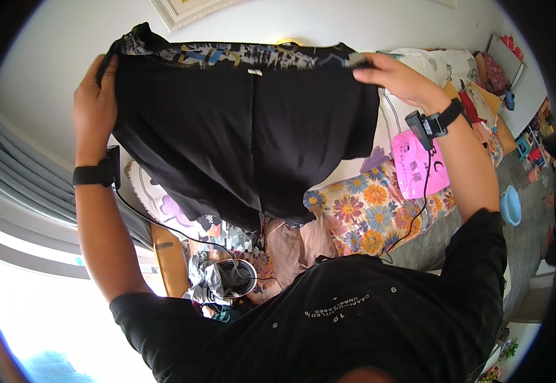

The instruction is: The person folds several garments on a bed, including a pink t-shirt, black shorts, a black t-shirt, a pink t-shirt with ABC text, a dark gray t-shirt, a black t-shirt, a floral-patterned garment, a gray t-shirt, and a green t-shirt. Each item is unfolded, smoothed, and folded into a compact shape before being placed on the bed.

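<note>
A black fabric garment (239, 119) hangs spread out in front of me, held up by both hands. Its upper band (211, 53) shows a patterned inner side in grey, blue and yellow, and a small white tag (255, 72) sits at the centre seam. My left hand (97, 98) grips the upper left corner, thumb over the cloth. At the upper right corner, my right hand (393, 79) pinches the edge between thumb and fingers. The garment's lower part droops above the bed and hides some of what lies there.
Below is a bed with a floral cover (369, 210), a pink plastic bag (419, 165) and crumpled brownish cloth (302, 249). Clothes lie in and around a round container (247, 277). Grey curtains (43, 177) hang at left; a blue basin (511, 206) stands on the floor at right.
</note>
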Demonstrator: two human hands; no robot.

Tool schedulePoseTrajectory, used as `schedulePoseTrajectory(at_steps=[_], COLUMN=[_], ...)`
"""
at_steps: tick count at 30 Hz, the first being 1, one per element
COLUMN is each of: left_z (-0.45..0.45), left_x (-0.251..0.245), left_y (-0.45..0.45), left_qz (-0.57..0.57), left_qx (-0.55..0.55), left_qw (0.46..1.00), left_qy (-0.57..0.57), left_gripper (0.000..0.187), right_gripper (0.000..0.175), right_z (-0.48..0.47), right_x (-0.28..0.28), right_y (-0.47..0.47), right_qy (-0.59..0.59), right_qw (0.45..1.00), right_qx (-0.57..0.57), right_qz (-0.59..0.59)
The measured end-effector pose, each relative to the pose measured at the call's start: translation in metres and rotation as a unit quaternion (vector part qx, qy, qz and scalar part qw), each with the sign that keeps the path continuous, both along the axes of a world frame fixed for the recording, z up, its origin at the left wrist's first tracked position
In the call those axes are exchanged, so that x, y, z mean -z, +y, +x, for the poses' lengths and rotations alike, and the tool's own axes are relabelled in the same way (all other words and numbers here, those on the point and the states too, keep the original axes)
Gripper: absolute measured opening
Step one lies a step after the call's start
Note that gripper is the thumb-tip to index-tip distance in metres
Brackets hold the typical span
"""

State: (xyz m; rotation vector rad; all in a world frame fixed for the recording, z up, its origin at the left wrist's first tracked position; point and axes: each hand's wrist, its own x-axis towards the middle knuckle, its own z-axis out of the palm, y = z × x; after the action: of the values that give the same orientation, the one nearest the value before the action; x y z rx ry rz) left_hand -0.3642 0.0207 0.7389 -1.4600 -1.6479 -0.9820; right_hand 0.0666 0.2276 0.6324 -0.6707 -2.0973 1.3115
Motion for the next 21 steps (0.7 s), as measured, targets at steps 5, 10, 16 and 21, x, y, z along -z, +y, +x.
schedulePoseTrajectory(at_steps=[5, 10, 16, 21], left_z=[-0.017, 0.017, 0.082, 0.130], left_x=[0.048, 0.098, 0.062, 0.023], left_y=[0.024, 0.046, 0.047, 0.056], left_qz=[-0.250, -0.295, -0.212, -0.151], left_qx=[0.163, 0.192, 0.389, 0.369], left_qw=[0.809, 0.724, 0.705, 0.853], left_qy=[-0.507, -0.594, -0.554, -0.336], left_gripper=[0.040, 0.032, 0.036, 0.044], right_gripper=[0.039, 0.044, 0.045, 0.035], right_z=[-0.049, -0.116, -0.140, -0.141], right_x=[0.016, 0.018, -0.021, -0.058], right_y=[0.013, -0.001, -0.026, -0.051], right_qy=[0.092, 0.085, 0.065, 0.158], right_qw=[0.989, 0.990, 0.988, 0.972], right_qx=[0.028, 0.061, 0.046, -0.060], right_qz=[-0.109, -0.099, 0.132, 0.165])
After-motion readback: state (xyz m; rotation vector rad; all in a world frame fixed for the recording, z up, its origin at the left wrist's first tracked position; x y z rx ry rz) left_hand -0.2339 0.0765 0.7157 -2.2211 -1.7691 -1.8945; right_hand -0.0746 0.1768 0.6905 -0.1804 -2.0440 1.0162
